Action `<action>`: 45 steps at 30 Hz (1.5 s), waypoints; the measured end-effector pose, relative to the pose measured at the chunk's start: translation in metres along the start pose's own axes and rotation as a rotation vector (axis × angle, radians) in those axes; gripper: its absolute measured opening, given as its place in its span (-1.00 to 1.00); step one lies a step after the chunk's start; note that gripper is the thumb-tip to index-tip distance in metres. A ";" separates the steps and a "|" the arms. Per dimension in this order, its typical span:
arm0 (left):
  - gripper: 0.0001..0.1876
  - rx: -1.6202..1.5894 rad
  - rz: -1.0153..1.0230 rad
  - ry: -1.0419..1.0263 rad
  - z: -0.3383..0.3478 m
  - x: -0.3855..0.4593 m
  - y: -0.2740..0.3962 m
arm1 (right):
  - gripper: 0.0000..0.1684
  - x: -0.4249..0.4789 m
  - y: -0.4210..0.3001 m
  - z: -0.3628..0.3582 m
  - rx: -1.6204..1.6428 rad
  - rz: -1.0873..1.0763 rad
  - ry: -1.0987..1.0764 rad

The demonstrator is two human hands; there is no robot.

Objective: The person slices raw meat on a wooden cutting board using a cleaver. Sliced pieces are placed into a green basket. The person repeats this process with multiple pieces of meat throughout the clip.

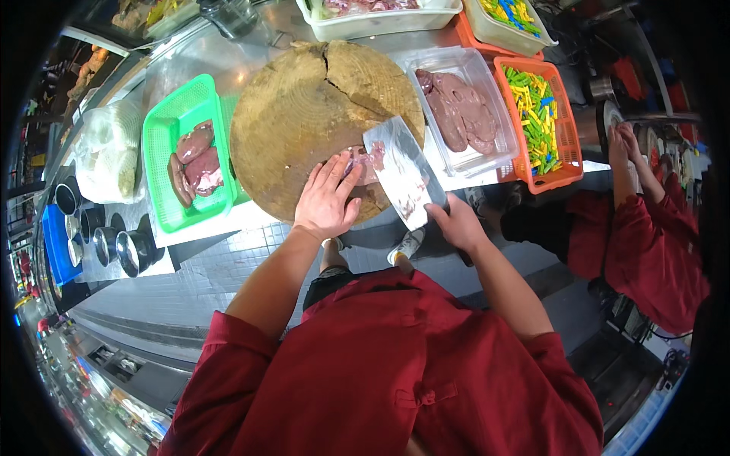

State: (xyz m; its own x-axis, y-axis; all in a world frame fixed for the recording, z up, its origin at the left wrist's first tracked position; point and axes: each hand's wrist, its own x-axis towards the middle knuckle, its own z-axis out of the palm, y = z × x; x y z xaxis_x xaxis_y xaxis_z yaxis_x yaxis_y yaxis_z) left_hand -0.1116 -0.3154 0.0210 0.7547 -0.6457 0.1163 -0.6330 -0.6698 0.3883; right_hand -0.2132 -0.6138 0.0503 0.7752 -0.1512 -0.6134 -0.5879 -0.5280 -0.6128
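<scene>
My right hand [459, 221] grips the handle of a broad cleaver [408, 176]. Its wide blade, smeared with meat residue, is over the right front part of a round wooden chopping block [285, 119]. Flat on the block's front part rests my left hand [331, 196], fingers extended over a thin piece of pinkish organ meat [359, 162]. Part of that meat is hidden by the fingers and the blade. Left of the block, a green plastic basket [157, 134] holds several kidney-like pieces [197, 142]. A clear plastic tub [450, 57] on the right contains brownish organ meat [465, 111].
Orange baskets [556, 176] of coloured clips stand at right. A white tub [376, 25] of meat is at the back. Left are a plastic bag [111, 154] and several dark bowls [134, 253]. A deep crack crosses the block. Another person [644, 245] stands at right.
</scene>
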 end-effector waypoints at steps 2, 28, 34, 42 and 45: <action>-0.29 -0.009 -0.009 0.009 0.001 0.001 0.000 | -0.44 -0.011 0.001 0.000 -0.045 -0.011 0.006; -0.14 -0.024 -0.023 -0.099 -0.007 -0.003 -0.003 | -0.42 0.022 0.019 0.016 0.084 -0.058 -0.048; -0.11 -0.021 -0.032 -0.092 -0.004 -0.003 -0.005 | -0.47 0.020 0.006 0.020 0.083 -0.089 0.003; -0.11 -0.010 -0.021 -0.077 -0.005 -0.003 -0.005 | -0.49 0.019 -0.001 0.021 0.035 -0.135 0.061; -0.12 0.001 -0.020 -0.080 -0.005 -0.002 -0.005 | -0.52 0.026 0.011 0.022 0.029 -0.183 0.065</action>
State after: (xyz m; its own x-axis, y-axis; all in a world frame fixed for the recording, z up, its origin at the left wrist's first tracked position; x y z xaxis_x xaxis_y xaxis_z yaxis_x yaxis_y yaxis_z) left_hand -0.1094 -0.3090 0.0239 0.7510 -0.6594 0.0347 -0.6179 -0.6832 0.3892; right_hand -0.2047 -0.6050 0.0162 0.8826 -0.1091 -0.4574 -0.4413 -0.5279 -0.7257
